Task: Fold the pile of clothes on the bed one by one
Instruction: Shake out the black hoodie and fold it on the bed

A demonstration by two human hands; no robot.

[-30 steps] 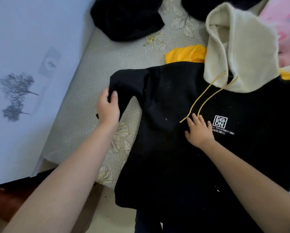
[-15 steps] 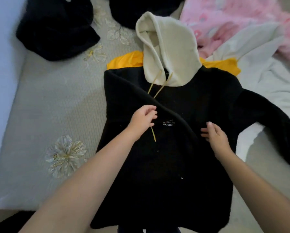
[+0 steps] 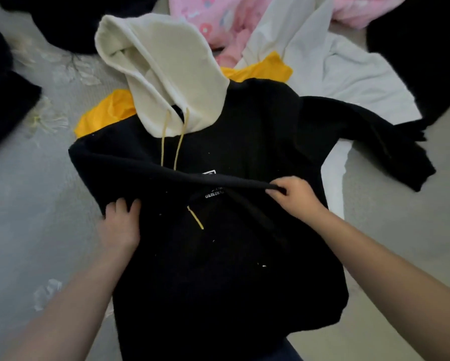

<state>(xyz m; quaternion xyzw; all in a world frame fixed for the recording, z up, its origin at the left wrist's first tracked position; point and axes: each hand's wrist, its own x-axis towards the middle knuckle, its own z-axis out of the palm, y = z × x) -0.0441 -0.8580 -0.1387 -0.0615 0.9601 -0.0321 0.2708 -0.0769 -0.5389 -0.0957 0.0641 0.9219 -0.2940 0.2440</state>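
Black sleeve point(image 3: 166, 175) is pinched at its cuff by the right hand point(image 3: 292, 196); the hoodie point(image 3: 218, 269) is pressed flat-fingered by the left hand point(image 3: 121, 225); grey bed point(image 3: 36, 217) lies bare leftward, white garment point(image 3: 348, 74) crowds rightward.

Soft, even daylight fills the scene, fairly dim, with no glare and no hard shadows; only faint shading sits beside the forearms. The black hoodie point(image 3: 218, 256) swallows almost all detail, its folds barely readable, while the cream hood point(image 3: 166, 74) and white garment point(image 3: 348, 74) come out pale but not blown out. The picture is slightly soft all over, and the bed point(image 3: 36, 204) cover's pattern smears at left. Wide-angle distortion stretches the forearms and bends the corners.
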